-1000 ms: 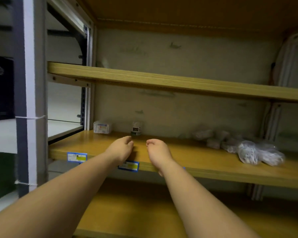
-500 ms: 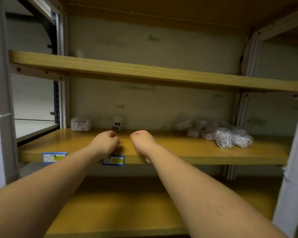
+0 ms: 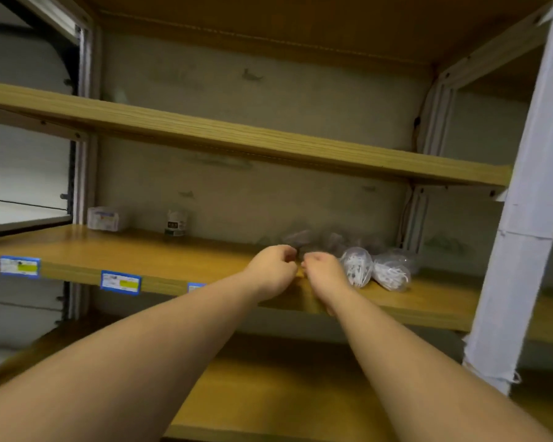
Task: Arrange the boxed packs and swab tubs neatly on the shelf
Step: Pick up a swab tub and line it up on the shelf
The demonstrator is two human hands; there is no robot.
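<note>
My two bare forearms reach up to the middle shelf. My left hand and right hand hover side by side over its front edge, fingers loosely curled, pinching nothing. Just right of my hands lie two clear swab tubs on their sides, long axes pointing roughly front to back. Far left of my hands, against the back wall, a boxed pack and a small jar stand upright. I judge I'm about to gather the tubs; next I must open my fingers and grip one.

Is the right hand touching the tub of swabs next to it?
Cannot tell. In the head view the right hand sits beside the nearest swab tub, but blur hides any gap.
</note>
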